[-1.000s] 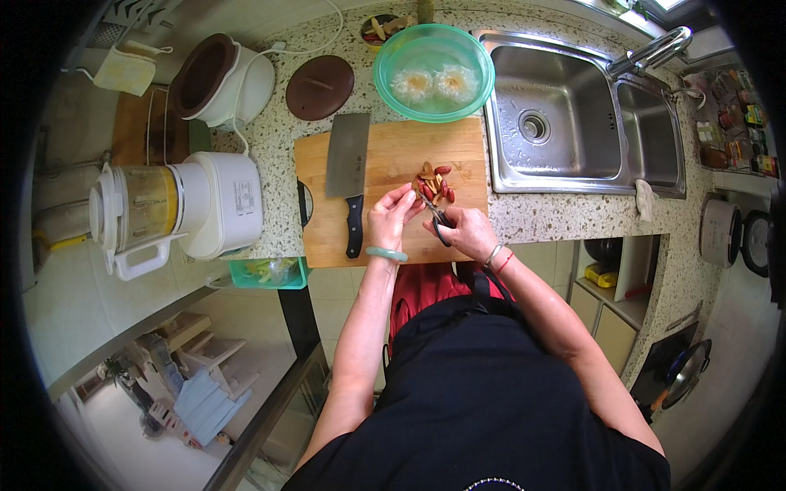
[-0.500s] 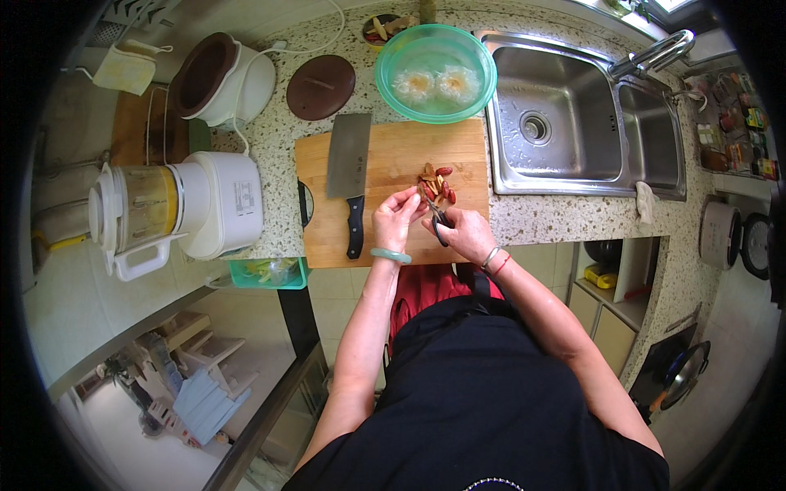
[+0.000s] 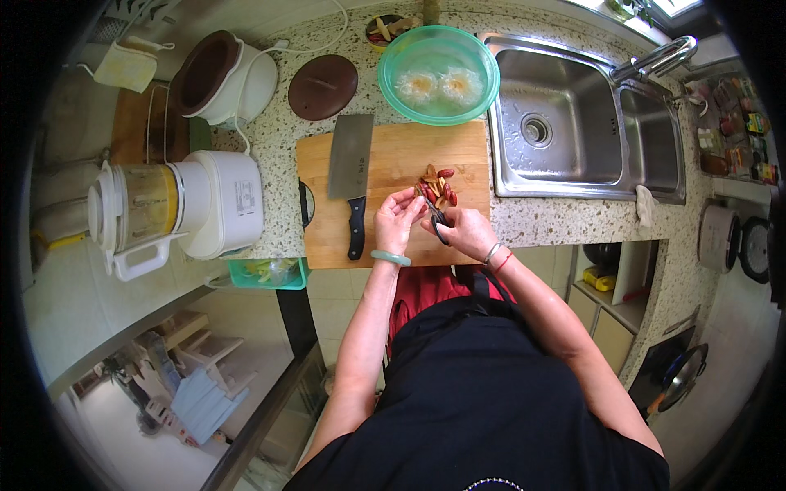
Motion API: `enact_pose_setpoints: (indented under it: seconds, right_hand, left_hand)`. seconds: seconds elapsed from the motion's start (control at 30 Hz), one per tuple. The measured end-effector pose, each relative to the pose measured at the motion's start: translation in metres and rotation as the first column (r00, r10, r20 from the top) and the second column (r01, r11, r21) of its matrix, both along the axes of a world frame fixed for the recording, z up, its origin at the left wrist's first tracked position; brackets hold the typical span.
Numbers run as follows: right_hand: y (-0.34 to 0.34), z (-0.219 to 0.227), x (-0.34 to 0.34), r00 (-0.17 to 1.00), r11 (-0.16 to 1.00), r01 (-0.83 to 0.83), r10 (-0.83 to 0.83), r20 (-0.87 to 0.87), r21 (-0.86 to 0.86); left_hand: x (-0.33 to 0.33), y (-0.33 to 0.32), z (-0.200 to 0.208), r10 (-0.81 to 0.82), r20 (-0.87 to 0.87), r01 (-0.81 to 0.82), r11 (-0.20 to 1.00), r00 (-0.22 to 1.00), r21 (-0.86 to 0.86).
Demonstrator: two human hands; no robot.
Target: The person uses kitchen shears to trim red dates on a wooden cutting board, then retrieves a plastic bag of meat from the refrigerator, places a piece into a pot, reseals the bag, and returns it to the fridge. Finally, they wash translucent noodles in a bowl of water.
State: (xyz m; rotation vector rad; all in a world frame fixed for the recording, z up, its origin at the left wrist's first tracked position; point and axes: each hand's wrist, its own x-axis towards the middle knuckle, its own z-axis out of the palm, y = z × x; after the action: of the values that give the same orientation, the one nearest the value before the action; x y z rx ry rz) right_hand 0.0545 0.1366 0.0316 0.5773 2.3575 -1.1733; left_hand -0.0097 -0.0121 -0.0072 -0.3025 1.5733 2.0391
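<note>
Fingers [image 3: 413,210] gather over the wooden board [image 3: 397,151]: the right hand [image 3: 469,234] curls around black-handled scissors [image 3: 441,221]; the left hand [image 3: 393,228] pinches nearly closed beside them, its hold too small to tell. Red fruit pieces [image 3: 446,191] lie just beyond; the pose matches a second ago, so snipping seems ongoing.

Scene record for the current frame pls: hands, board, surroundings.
left hand: pinched beside the scissor blades, apparently on a small piece
right hand: holds black-handled scissors
cutting board: cleaver on left side; red and brown pieces just beyond hands
beyond board: green bowl, two pale clumps inside
right of board: double sink
</note>
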Motion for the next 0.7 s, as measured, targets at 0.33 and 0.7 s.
enact_pose_setpoints:
  seconds: [0.33,0.7]
  right_hand:
    - [-0.001,-0.003,0.004,0.997,0.995,0.051,-0.055,-0.056,-0.082]
    - [0.003,-0.017,0.006,0.997,0.989,0.020,-0.030,-0.068,-0.148]
  left_hand:
    - [-0.001,-0.004,-0.010,-0.049,-0.017,0.049,0.998,0.999,-0.028]
    - [-0.001,-0.008,-0.009,-0.083,0.019,0.084,0.995,0.996,-0.054]
